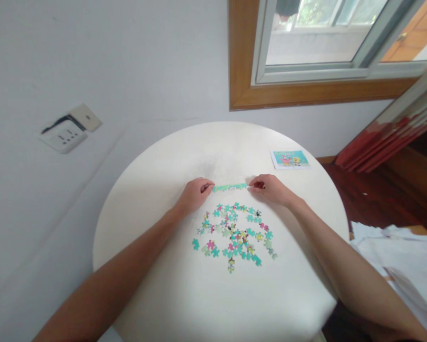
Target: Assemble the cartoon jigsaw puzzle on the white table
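Note:
A narrow strip of joined jigsaw pieces (229,188), teal and yellow-green, lies across the white table between my hands. My left hand (197,194) pinches its left end with thumb and forefinger. At the opposite end, my right hand (270,188) is closed too, its fingertips at the strip's right edge. Nearer to me, loose jigsaw pieces (240,236) in teal, pink, yellow and pale green are scattered, some touching or overlapping. Beyond my right hand lies a picture card (290,160) with a pink and a yellow cartoon figure.
The round white table (156,280) stands close to a pale wall with a socket (64,136). A wood-framed window (247,92) is ahead to the right, beside a red and cream curtain (381,137). White papers (395,251) are piled low on the right.

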A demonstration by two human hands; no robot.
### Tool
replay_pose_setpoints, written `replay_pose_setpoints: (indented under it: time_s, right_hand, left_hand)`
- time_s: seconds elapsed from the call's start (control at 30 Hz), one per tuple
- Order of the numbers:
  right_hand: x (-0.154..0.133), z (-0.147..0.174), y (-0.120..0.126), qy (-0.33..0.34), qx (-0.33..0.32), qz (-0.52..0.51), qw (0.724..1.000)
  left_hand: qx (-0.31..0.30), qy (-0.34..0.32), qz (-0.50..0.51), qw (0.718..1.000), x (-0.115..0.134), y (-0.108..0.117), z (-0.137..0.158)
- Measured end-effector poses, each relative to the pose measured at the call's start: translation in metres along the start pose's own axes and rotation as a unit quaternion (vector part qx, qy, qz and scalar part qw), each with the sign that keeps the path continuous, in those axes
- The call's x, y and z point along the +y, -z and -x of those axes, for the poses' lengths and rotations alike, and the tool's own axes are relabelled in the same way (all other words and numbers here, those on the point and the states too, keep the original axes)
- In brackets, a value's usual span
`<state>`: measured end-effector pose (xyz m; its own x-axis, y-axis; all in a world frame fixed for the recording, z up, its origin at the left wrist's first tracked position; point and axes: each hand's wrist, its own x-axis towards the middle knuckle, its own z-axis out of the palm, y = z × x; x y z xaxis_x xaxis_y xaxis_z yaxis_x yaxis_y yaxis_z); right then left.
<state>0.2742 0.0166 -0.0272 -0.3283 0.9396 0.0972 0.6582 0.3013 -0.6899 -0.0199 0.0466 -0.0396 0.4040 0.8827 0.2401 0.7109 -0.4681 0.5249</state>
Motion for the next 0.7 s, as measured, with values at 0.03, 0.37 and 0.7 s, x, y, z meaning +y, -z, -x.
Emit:
replay_pose_setpoints:
  time_s: [0.03, 0.37, 0.7]
  right_hand:
    - [0.0, 0.0001, 0.0001, 0.0, 0.0, 0.0, 1.0]
    - [0.0026, 0.0003, -0.0002, 0.001, 0.0, 0.0, 1.0]
    - [0.0028, -0.0006, 0.0003, -0.006, -0.002, -0.007, 1.0]
  left_hand:
    - [0.0, 0.0, 0.0, 1.0, 0.0001, 0.0, 0.0]
    - [0.001, 0.0, 0.002, 1.0, -0.0009, -0.0005, 0.0003]
    - [0.001, -0.003, 0.001, 1.0, -0.0024, -0.0012, -0.0006]
